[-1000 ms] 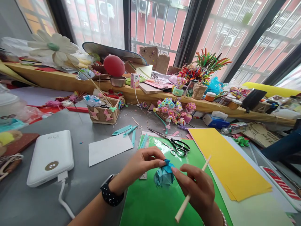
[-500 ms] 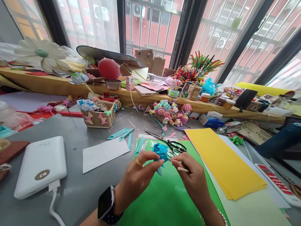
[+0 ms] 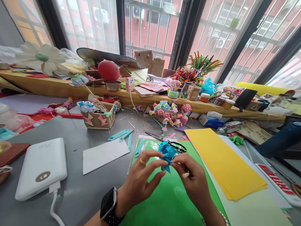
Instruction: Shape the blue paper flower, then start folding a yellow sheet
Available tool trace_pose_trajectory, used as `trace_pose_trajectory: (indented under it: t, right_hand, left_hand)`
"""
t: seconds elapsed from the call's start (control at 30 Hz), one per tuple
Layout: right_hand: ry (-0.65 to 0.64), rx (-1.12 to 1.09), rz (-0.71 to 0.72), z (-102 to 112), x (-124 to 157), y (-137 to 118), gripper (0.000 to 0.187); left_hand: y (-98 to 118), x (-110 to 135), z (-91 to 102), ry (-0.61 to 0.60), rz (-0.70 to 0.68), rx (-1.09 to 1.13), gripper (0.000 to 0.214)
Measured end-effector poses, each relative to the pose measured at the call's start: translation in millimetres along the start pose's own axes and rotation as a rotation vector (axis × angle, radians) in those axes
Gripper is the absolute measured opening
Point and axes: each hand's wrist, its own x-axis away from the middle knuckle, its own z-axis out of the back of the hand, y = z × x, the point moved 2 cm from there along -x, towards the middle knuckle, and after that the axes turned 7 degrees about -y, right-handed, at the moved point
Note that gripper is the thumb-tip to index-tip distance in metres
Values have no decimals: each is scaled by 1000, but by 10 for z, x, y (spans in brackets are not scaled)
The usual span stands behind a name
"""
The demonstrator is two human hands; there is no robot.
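Observation:
My left hand (image 3: 141, 179), with a gold ring and a black watch on the wrist, pinches a blue folded paper flower (image 3: 167, 152) from the left. My right hand (image 3: 191, 179) pinches the flower's lower tip from the right. That same hand also grips a thin wooden stick (image 3: 186, 174), of which only the end shows. Both hands hover over a green sheet (image 3: 164, 201) on the grey table (image 3: 82, 185).
Black scissors (image 3: 177, 146) lie just behind the flower. Yellow sheets (image 3: 223, 163) lie to the right, white paper (image 3: 103, 153) and a white power bank (image 3: 42, 168) with a cable to the left. A cardboard basket (image 3: 97, 117), teal strips and paper flowers crowd the back. A blue sleeve (image 3: 279, 141) enters at right.
The flower was raised from low over the green sheet and turned. The stick, first sticking out long from my right hand, now lies tucked in it. The camera shifted slightly.

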Motion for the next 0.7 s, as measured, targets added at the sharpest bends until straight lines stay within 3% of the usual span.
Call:
trace_pose_trajectory:
  t: [0.07, 0.2, 0.37, 0.43, 0.53, 0.7]
  right_hand:
    - [11, 26, 13, -4, -2, -1, 12]
    - [35, 111, 99, -15, 15, -15, 14]
    - [6, 380, 319, -69, 58, -38, 18]
    - [-8, 458, 361, -94, 72, -42, 18]
    - [-23, 472, 363, -120, 80, -44, 16]
    - [-53, 393, 288, -137, 63, -13, 10]
  left_hand:
    - [-22, -32, 19, 28, 89, 92, 21]
    - [-118, -67, -39, 54, 423, 493, 18]
    - [-208, -95, -101, 43, 690, 956, 56]
    - [-218, -95, -104, -47, 761, 1048, 67]
    - [-197, -91, -107, -168, 804, 1153, 60]
    - [-161, -86, -115, -121, 810, 1176, 45]
